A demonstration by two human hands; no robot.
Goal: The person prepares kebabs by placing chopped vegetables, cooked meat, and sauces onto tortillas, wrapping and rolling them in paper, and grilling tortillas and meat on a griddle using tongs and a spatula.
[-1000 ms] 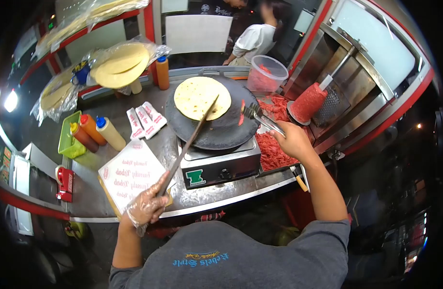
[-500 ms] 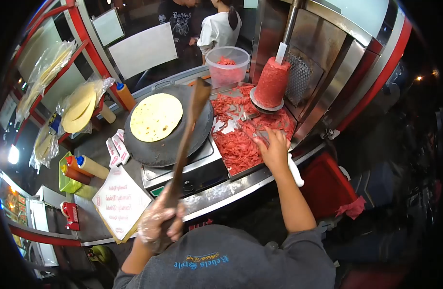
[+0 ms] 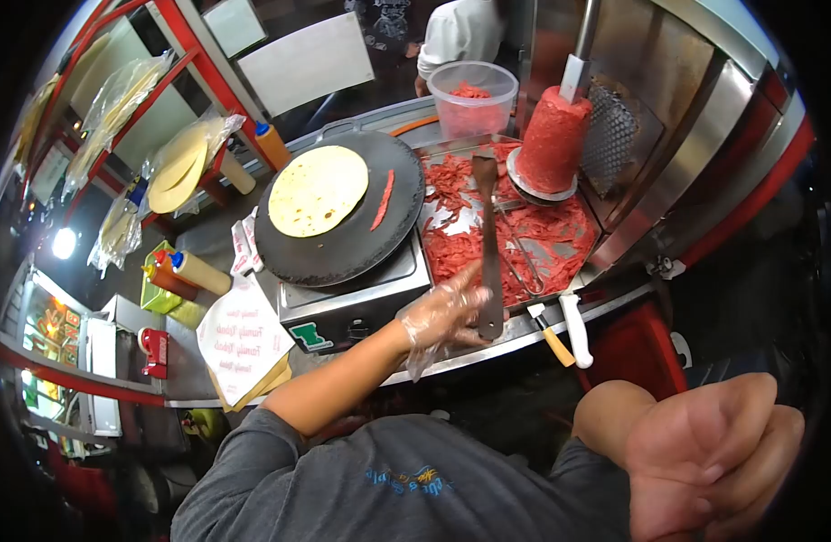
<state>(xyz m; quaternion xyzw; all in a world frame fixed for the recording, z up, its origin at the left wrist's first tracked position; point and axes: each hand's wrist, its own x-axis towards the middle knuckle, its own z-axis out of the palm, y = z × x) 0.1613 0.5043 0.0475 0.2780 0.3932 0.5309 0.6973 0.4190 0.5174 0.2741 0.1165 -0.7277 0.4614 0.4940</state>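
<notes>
My left hand (image 3: 444,318), in a clear plastic glove, is open with its fingers apart beside the handle of a long dark spatula (image 3: 489,244). The spatula lies across the tray of red shredded meat (image 3: 451,253). Close to the camera at the lower right, my right hand (image 3: 713,452) is bare and curled closed, with nothing visible in it. Metal tongs (image 3: 524,266) rest in the meat. On the round black griddle (image 3: 343,257) are a flatbread (image 3: 318,190) and, right of it, a narrow red meat strip (image 3: 384,200).
Behind the tray stand a meat spit (image 3: 555,140) and a clear tub (image 3: 472,104). A white-handled tool (image 3: 574,332) and a yellow-handled one (image 3: 553,336) overhang the front edge. Printed paper (image 3: 244,334) and sauce bottles (image 3: 198,271) are left. Beyond the counter stands a person (image 3: 459,41).
My left hand has carried the spatula rightward from the griddle to the tray and opened beside it. The tongs have left my right hand, which has moved from the tray towards the camera.
</notes>
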